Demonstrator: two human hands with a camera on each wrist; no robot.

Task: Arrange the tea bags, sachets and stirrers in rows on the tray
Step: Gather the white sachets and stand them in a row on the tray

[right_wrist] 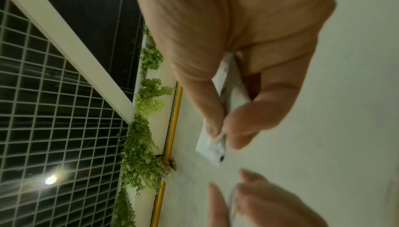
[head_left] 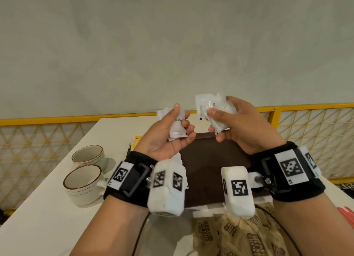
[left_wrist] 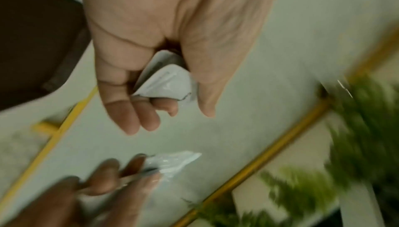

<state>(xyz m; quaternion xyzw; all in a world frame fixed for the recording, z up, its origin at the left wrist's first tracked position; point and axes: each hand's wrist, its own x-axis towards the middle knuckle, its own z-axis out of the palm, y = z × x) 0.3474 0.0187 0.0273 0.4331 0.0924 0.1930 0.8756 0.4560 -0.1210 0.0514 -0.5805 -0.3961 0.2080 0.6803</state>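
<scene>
Two hands: my left hand [head_left: 168, 138] pinches a few white sachets [head_left: 177, 124]; my right hand [head_left: 243, 125] grips a bigger bunch [head_left: 212, 112], both raised above the brown tray [head_left: 214, 160].
Handling: light, crinkly, likely slippery; hold by the flat faces, thumb on top.
Count: perhaps two on the left; blur hides it.
Room: tray bare between my wrists; cups [head_left: 84, 181] sit left, table edge behind.

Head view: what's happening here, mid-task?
A person holds white sachets in both hands above a dark brown tray on a white table. The left hand grips a few sachets; the right hand grips a bigger bunch. No sachet shows on the visible part of the tray. Two cups stand to the left.
</scene>
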